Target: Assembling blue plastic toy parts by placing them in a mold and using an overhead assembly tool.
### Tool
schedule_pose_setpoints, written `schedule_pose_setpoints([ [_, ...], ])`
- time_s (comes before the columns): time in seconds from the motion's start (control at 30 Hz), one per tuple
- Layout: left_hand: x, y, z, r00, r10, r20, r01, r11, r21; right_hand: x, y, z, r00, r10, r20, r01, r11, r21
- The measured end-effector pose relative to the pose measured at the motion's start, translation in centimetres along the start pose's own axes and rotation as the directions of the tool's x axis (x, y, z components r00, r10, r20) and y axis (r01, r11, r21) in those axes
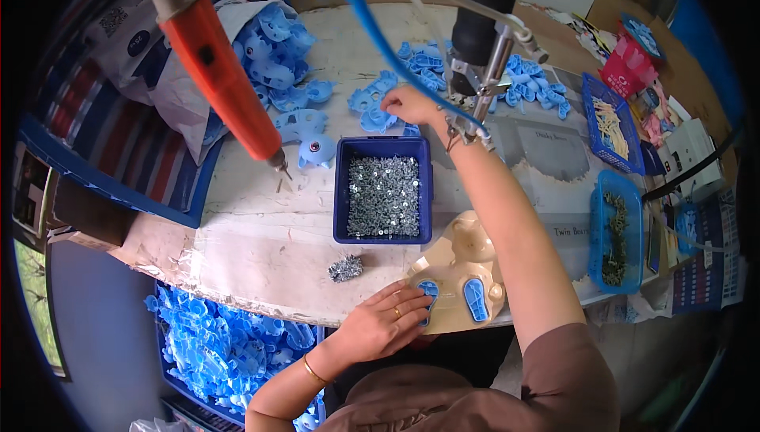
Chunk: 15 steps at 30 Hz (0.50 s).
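On the desk [261, 226], the left hand [388, 321] lies flat, likely steadying the tray [450, 307]; upper centre, the right hand [412, 105] touches shells [369, 118], grip unclear.

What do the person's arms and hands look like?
The left hand and right hand are both gloveless. The left wears a gold-coloured ring and, at the wrist, a slim gold-coloured bangle. The right arm has a short brown sleeve; something thin at that wrist is unclear.

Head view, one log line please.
Left hand: on tan moulded fixture | Right hand: at light-blue curved plastic shell | Dark-blue rectangular plastic bin: silvery metal parts
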<state>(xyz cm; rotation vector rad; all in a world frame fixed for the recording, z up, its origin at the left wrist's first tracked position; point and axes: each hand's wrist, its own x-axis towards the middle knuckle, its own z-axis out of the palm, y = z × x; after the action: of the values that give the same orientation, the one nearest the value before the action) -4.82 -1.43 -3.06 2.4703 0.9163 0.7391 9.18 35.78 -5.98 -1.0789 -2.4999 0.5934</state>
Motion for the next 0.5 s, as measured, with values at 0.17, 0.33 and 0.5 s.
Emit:
schedule_pose_setpoints([
  [0.17,0.3,-0.2,0.1,1.0,0.012,0.002,-0.012,1.0,-0.028,-2.9,5.2,-3.9,0.883,0.231,-0.408,0.077,0.787,0.612],
  [0.33,0.3,0.0,0.0,0.998,0.047,0.034,-0.047,0.999,0.005,-14.2,8.9,-12.2,0.866,0.258,-0.427,-0.09,0.922,0.375],
  [0.5,-0.6,0.8,0.4,0.998,0.046,0.03,-0.049,0.995,0.086,-25.3,1.4,-16.7,0.893,0.427,0.146,-0.428,0.699,0.572],
])
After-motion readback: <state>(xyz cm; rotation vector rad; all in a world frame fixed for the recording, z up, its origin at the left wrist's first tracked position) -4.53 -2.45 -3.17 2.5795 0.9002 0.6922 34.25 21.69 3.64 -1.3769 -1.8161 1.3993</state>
